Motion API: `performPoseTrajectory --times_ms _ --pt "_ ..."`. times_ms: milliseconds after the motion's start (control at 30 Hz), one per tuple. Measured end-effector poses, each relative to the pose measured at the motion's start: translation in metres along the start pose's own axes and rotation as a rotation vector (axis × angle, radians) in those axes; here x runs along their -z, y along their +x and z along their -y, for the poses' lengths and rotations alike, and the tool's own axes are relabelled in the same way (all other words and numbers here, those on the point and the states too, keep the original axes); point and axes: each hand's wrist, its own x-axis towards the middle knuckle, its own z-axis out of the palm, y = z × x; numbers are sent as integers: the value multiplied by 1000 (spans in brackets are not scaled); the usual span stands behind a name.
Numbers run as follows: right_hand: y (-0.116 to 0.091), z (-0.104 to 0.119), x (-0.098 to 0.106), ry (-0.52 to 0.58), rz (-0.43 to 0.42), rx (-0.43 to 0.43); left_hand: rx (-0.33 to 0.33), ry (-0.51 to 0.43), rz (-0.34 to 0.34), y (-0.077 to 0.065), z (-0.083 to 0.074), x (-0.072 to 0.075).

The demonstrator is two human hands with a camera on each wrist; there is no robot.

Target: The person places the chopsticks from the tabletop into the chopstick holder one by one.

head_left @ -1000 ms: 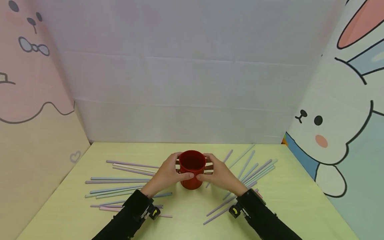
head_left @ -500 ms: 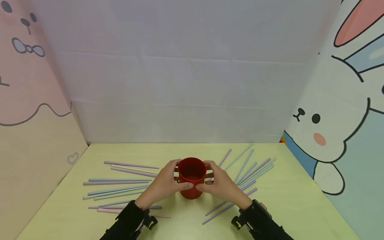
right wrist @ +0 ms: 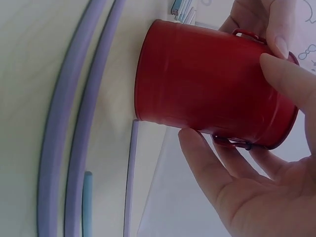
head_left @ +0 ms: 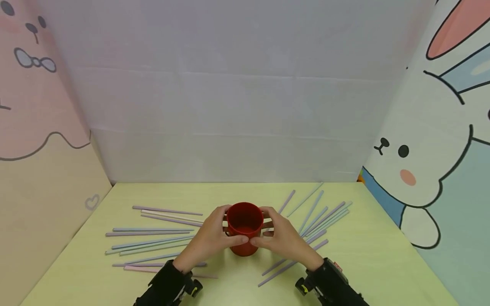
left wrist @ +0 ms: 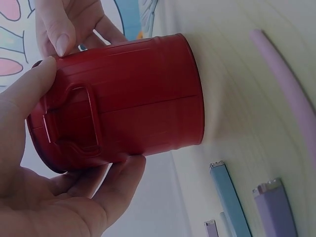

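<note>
A small red metal bucket (head_left: pixel 244 250), with wire handles on its sides, stands upright at the middle of the table. My left hand (head_left: pixel 212 233) grips its left side, thumb across the front and fingers around the side. From the other side my right hand (head_left: pixel 282 234) holds it the same way, and the two thumbs nearly meet. The left wrist view shows the ribbed wall of the bucket (left wrist: pixel 153 98) and one folded handle. In the right wrist view the bucket's base (right wrist: pixel 148 74) is close to the tabletop; whether it touches I cannot tell.
Several pastel sticks (head_left: pixel 153 232) lie roughly sideways on the yellow table (head_left: pixel 383 255) at the left. At the right, several more sticks (head_left: pixel 325 221) lie slanted, some beside my right wrist. A white backdrop (head_left: pixel 237 106) rises behind, with printed side panels.
Both hands have drawn the red bucket a little toward me, mostly in the first half second. The grip looks the same, and the camera has shifted slightly.
</note>
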Motion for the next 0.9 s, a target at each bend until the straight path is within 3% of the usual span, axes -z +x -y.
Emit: performPoseTrajectory --times_ms 300,567,900 --pt "-1 3 12 -54 20 13 4 -12 -7 0 2 1" --pt "-21 6 66 -219 25 78 22 -44 2 1 2 -1" --pt "-58 -6 120 -508 -76 231 27 -53 2 1 1 0"
